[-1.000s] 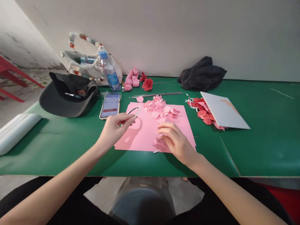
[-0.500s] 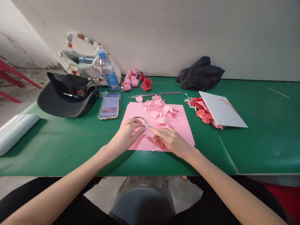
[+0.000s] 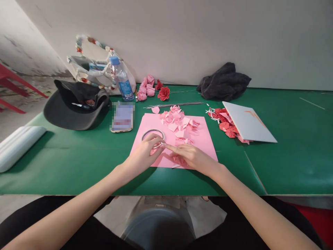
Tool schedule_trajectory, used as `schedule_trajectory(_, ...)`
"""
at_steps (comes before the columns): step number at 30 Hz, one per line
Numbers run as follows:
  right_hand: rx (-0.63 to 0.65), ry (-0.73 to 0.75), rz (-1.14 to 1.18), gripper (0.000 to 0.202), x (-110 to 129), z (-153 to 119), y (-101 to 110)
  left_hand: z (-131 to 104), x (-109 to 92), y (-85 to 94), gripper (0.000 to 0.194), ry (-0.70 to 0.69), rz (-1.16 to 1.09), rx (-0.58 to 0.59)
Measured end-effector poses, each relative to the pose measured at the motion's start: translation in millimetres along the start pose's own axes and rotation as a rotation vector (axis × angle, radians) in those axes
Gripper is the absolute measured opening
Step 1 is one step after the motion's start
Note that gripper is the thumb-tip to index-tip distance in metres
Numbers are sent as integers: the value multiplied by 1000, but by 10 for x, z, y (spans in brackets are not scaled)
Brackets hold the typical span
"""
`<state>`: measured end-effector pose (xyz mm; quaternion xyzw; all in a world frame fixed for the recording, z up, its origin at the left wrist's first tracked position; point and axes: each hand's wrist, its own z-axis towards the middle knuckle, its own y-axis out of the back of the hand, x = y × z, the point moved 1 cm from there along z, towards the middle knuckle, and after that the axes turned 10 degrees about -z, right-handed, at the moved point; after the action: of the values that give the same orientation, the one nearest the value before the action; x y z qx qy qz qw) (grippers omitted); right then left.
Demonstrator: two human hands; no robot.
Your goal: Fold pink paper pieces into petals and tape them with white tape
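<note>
A ring-shaped roll of tape (image 3: 143, 134) rests on the pink paper (image 3: 140, 129). Just in front of it, my left hand (image 3: 145, 149) pinches a tiny white piece (image 3: 161, 143) between thumb and fingertips. The index finger of my right hand (image 3: 191, 156) points left and meets those fingertips; its other fingers are curled over a folded pink piece (image 3: 179, 160), and whether they grip it is hidden. Folded pink paper pieces (image 3: 173, 118) lie in a heap behind my right hand.
Pink and red paper flowers (image 3: 163, 93) and thin wires (image 3: 177, 104) lie behind the paper. A phone (image 3: 122, 117), cap (image 3: 75, 107), bottle (image 3: 123, 83) and white roll (image 3: 20, 147) are left. A white board (image 3: 248, 121) leans over red pieces (image 3: 229, 129) at right, near dark cloth (image 3: 225, 82).
My left hand has left the tape ring and shifted slightly toward me and right. Its fingertips now meet my right index finger. The ring lies flatter on the paper.
</note>
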<state>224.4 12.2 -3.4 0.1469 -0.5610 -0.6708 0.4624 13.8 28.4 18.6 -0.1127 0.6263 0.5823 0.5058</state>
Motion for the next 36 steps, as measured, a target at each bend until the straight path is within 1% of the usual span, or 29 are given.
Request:
schedule_trajectory(3, 1, 12, -61, 53, -15, -13, -12, 5, 5, 10, 26, 5, -10, -27)
schedule_trajectory(6, -2, 44, -141, 51, -30, -40, -36, 13, -2, 4, 26, 13, -19, -20)
schedule_trajectory(9, -72, 50, -197, 50, -17, -56, -38, 15, -34, -26, 26, 48, -56, 20)
schedule_trajectory(11, -152, 13, -193, 52, 19, -49, -20, 8, -62, -61, 27, 86, -151, 52)
schedule_trajectory(14, -266, -54, -156, 55, 106, -18, 19, -12, -85, -122, 25, 122, -362, 95)
schedule_trajectory(16, -306, -81, -159, 55, 166, 3, 41, -25, -76, -157, 22, 142, -469, 114)
schedule_trajectory(18, -308, -119, -139, 53, 211, 13, 54, -31, -55, -178, 21, 174, -540, 113)
schedule_trajectory(21, -303, -217, 5, 53, 244, 9, 63, -26, -32, -191, 18, 238, -629, 118)
schedule_trajectory(24, -317, -336, 185, 55, 259, 5, 71, -17, -44, -189, 21, 310, -718, 129)
schedule_trajectory(28, -336, -490, 411, 53, 252, 20, 74, -18, -76, -174, 23, 381, -764, 87)
schedule_trajectory(32, -368, -572, 593, 41, 197, 32, 60, -28, -90, -187, 22, 486, -835, 70)
schedule_trajectory(36, -451, -631, 728, 22, 158, 45, 69, -33, -91, -223, 20, 568, -946, -60)
